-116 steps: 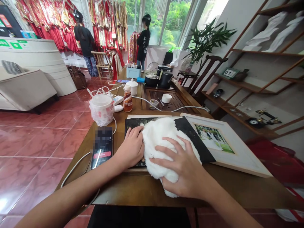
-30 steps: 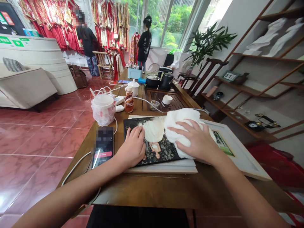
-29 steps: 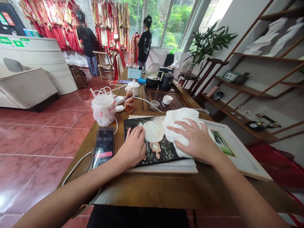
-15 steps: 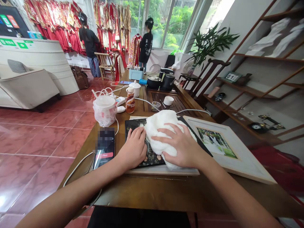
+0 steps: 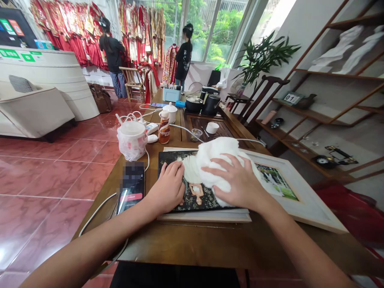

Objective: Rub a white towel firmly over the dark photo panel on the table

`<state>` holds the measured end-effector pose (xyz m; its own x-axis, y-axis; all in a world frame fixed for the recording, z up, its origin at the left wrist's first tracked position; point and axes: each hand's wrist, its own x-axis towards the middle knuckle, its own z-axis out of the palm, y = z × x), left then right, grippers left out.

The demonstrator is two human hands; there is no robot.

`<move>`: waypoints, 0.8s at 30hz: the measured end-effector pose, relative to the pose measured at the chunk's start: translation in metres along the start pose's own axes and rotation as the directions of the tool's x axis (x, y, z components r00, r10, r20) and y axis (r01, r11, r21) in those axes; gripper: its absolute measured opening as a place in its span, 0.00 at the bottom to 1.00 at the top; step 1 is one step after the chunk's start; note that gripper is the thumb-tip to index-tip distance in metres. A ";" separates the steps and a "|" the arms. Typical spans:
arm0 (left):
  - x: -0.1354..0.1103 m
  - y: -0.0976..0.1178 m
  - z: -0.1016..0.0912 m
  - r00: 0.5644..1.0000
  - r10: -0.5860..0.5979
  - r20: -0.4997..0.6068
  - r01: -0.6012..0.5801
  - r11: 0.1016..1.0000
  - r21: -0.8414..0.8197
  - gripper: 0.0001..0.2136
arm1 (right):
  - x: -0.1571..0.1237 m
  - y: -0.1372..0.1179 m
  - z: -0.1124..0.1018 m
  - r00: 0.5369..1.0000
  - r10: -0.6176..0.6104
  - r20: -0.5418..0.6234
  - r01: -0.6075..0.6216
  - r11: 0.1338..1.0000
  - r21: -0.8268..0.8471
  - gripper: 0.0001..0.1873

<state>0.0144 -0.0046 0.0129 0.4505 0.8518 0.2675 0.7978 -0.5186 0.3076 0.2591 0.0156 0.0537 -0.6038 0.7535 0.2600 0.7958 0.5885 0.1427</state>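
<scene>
from my remote seat i have my left hand (image 5: 169, 186) palm-down on the left part of a thin black rectangular panel (image 5: 192, 192) printed with a figure in a pale gown; its fingers are lightly bent, clasping nothing that i can see. my right hand (image 5: 237, 178) lies splayed over a bunched fluffy white cloth (image 5: 217, 154), fingers spread and unclenched, pressing it down. the cloth rests on the panel's right part, hiding that part. the panel sits on a pale flat frame (image 5: 207, 216), on the brown wooden table (image 5: 180, 244) right in front of me. to the right a wide pale-framed photograph (image 5: 309, 196) lies tilted; the cloth and my right hand cover some of its left side. a black phone (image 5: 131, 192) lies beside my left forearm.
</scene>
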 end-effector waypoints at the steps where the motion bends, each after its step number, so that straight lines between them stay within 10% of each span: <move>1: 0.001 0.000 0.000 1.000 0.007 0.002 -0.007 1.000 -0.002 0.22 | -0.002 -0.009 -0.003 0.999 -0.037 0.001 0.037 0.999 0.029 0.27; 6: 0.001 0.000 -0.001 0.999 0.036 0.012 -0.036 0.999 -0.010 0.21 | -0.006 -0.024 -0.011 0.992 -0.121 0.022 0.118 0.987 0.108 0.29; 15: -0.002 -0.001 0.000 1.000 0.025 -0.002 -0.025 1.000 -0.004 0.21 | -0.005 0.033 0.010 0.991 0.130 -0.035 -0.132 0.990 -0.041 0.24; 24: 0.001 0.002 -0.001 0.999 0.038 -0.012 -0.038 0.999 -0.006 0.20 | -0.008 -0.035 -0.012 0.990 -0.141 0.002 0.139 0.979 0.147 0.29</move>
<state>0.0163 -0.0048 0.0152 0.4754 0.8307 0.2898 0.7780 -0.5507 0.3025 0.2371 -0.0145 0.0581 -0.7101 0.6635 0.2357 0.6886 0.7242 0.0360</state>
